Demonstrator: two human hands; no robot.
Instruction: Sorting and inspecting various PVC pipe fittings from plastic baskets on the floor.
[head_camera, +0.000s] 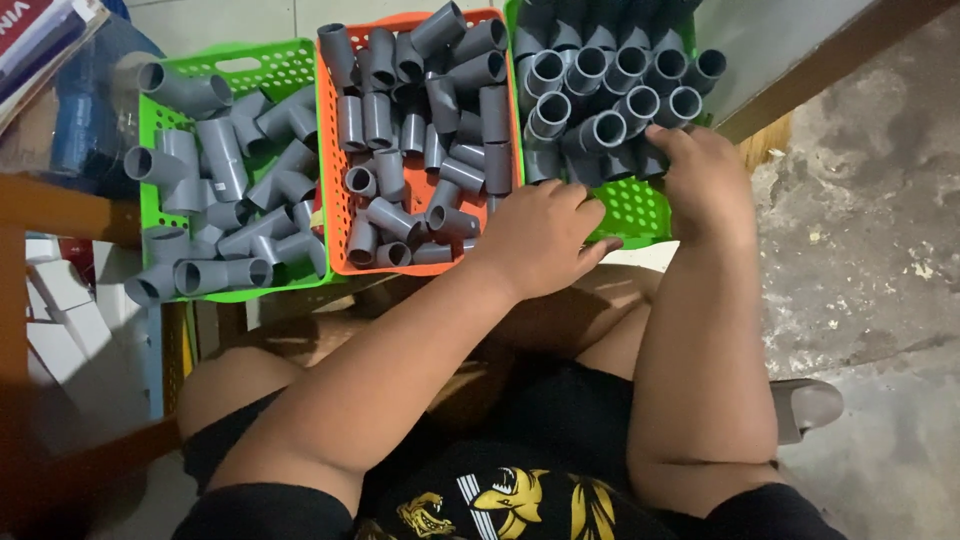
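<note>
My left hand (545, 238) rests over the near edge of the right green basket (632, 205), at the corner where it meets the orange basket (335, 215). The fingers are curled loosely, knuckles up, and I cannot tell whether anything is under them; no fitting shows in the grip.

My right hand (703, 180) is at the right side of the same basket, fingertips down against the grey elbows (600, 95) stacked there, touching the nearest ones in the near right of the pile. The palm hides what the fingers do, so I cannot tell whether they have closed on one.

The elbows fill the far part of that basket, many with their round mouths facing up, and bare green mesh shows in the near part between my hands.

The orange basket, in the middle, is heaped with short straight couplers (420, 130) lying every way. On the left, the other green basket (260, 65) holds tee fittings (225, 190), some sticking out over its left rim.

The three baskets stand side by side, touching. My knees are below them, and a sandal (808, 405) shows on the concrete floor (880, 230) at the right.
</note>
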